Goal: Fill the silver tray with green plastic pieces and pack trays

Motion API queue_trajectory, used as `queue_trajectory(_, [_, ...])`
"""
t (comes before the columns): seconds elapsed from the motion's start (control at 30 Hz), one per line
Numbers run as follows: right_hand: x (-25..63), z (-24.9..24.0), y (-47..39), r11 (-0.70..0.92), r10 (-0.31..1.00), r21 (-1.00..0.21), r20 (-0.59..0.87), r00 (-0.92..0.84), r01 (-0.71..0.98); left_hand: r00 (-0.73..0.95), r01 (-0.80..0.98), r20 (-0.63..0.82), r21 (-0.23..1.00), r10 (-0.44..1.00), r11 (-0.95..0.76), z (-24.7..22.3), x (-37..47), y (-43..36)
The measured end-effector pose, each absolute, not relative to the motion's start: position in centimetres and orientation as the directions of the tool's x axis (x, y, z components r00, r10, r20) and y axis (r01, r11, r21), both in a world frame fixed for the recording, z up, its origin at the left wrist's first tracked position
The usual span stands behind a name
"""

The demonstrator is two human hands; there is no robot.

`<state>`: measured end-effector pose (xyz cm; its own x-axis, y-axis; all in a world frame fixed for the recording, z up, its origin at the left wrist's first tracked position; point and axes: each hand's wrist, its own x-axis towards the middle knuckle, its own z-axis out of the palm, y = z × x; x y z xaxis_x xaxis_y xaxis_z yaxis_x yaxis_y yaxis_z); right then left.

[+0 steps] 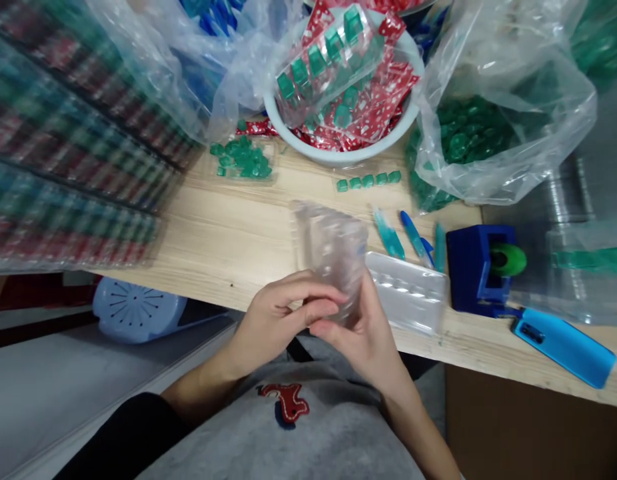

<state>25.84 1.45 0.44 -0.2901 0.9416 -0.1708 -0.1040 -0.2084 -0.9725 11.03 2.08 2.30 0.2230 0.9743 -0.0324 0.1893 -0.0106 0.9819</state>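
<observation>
A clear plastic tray [333,243], blurred by motion, is held up over the table's front edge. My left hand [288,310] has its thumb and fingers pinched at the tray's lower end. My right hand [361,330] grips the same tray from the right side, its thumb close to the left fingertips. Just right of my hands another clear tray [411,293] lies on the table. Behind the held tray is a row of green pieces [368,181], and to the left a pile of green pieces [243,159] sits in a clear tray.
A white bowl [338,157] holds red packets and a filled tray. Filled trays [73,153] are stacked left. On the right are a bag of green pieces [473,133], blue pens [413,233], a blue tape dispenser [471,267] and a blue phone [566,347].
</observation>
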Motion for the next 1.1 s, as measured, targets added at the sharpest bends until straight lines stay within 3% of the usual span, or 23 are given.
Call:
queue_trajectory(0.2, [26.1,0.7,0.9,-0.118,0.946,-0.986,-0.147,-0.288,0.115,0.146,0.117,0.007,0.993,0.989,-0.025,2.2,11.3,2.0])
queue_trajectory(0.87, [26.6,0.9,0.7,0.051,0.951,-0.960,-0.037,-0.306,0.276,0.249,0.130,-0.003,0.991,0.968,-0.030,2.4,10.6,2.1])
queue_trajectory(1.1, [25.7,-0.3,0.2,0.053,0.964,-0.975,-0.007,-0.267,0.215,0.136,0.187,0.081,0.977,0.987,-0.106,1.9,11.2,1.6])
